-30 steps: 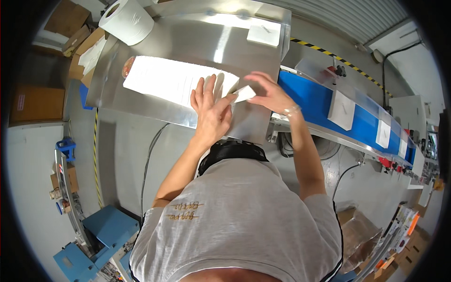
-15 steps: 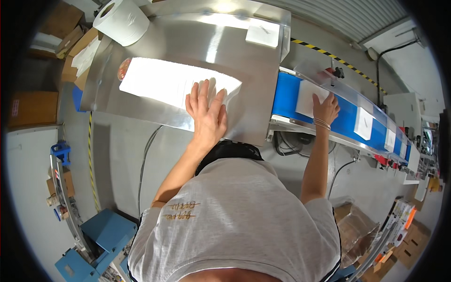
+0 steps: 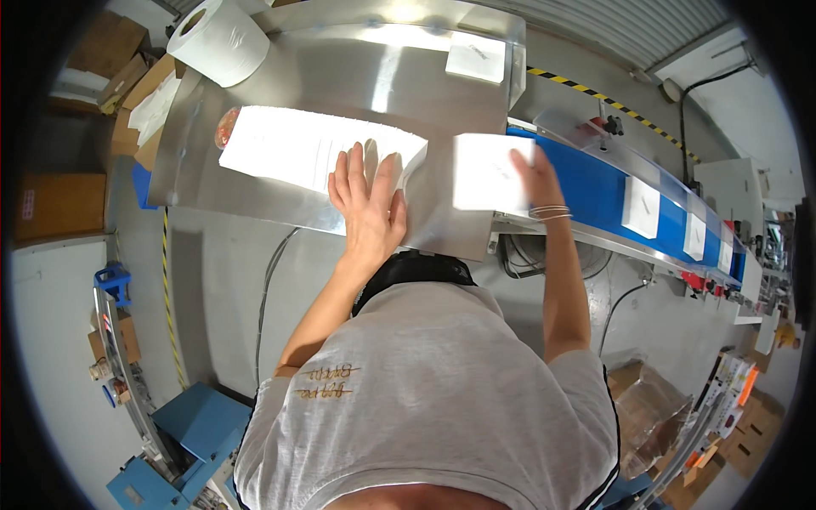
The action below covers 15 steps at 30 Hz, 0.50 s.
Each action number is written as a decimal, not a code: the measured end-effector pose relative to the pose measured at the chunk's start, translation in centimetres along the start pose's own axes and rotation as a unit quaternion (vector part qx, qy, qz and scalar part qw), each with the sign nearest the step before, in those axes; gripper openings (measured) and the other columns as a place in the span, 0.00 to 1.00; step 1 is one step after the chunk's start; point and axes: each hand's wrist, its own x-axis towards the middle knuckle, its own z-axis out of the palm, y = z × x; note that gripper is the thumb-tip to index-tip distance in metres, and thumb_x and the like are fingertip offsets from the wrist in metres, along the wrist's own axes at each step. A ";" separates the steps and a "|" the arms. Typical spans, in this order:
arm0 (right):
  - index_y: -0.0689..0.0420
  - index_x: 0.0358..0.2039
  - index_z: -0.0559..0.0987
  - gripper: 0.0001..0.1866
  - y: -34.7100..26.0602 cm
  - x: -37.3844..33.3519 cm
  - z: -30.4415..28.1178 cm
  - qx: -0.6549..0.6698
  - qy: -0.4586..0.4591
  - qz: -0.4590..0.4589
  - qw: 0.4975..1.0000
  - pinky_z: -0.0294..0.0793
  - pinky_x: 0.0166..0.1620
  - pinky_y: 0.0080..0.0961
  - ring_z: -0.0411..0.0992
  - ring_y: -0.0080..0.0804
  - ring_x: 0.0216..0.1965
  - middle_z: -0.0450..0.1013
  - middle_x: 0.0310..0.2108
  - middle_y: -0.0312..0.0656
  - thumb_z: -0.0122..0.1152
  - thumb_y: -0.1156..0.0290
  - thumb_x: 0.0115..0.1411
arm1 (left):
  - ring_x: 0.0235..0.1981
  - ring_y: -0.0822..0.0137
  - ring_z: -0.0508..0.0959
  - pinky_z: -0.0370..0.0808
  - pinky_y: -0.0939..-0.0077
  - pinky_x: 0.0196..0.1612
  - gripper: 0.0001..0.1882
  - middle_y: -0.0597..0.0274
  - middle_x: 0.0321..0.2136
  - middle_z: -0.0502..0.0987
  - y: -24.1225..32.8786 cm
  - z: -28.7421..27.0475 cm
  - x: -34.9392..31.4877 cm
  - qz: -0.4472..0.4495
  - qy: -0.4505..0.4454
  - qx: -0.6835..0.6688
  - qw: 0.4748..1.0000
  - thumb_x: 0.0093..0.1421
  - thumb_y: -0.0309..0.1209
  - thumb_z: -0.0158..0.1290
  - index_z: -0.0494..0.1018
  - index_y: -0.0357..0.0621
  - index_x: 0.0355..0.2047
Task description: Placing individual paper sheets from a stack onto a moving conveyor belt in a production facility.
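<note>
One white card [image 3: 484, 174] pinched in right hand [image 3: 542, 182], jutting toward left hand [image 3: 369, 211], which lies splayed on paper stack [image 3: 289, 149].

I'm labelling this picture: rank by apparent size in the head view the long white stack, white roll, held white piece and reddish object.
1. Long white stack
2. White roll and held white piece: too alike to rank
3. Reddish object
</note>
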 end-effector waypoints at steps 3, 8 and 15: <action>0.62 0.35 0.73 0.22 4.1 1.0 -5.1 -0.074 0.155 0.117 0.978 0.68 0.35 0.25 0.69 0.31 0.30 0.72 0.27 0.46 0.59 0.53 0.55 | 0.61 0.39 0.48 0.43 0.41 0.58 0.24 0.42 0.59 0.51 -0.6 0.1 -0.1 0.001 -0.009 -0.012 1.000 0.46 0.21 0.52 0.70 0.44 0.48; 0.61 0.47 0.69 0.31 0.7 -0.6 -5.2 -0.468 0.278 -0.043 0.838 0.68 0.46 0.37 0.69 0.47 0.43 0.70 0.43 0.52 0.67 0.58 0.45 | 0.61 0.40 0.49 0.43 0.41 0.58 0.24 0.43 0.59 0.53 -0.5 0.5 -0.4 0.027 0.005 0.003 1.000 0.45 0.20 0.52 0.71 0.45 0.47; 0.49 0.50 0.70 0.26 -6.2 0.1 6.1 -0.051 -0.225 -0.229 0.946 0.66 0.51 0.28 0.64 0.36 0.52 0.63 0.52 0.44 0.65 0.70 0.49 | 0.62 0.40 0.46 0.39 0.41 0.59 0.17 0.45 0.59 0.53 -0.4 -0.1 0.0 0.050 -0.021 -0.030 0.998 0.46 0.23 0.53 0.76 0.48 0.38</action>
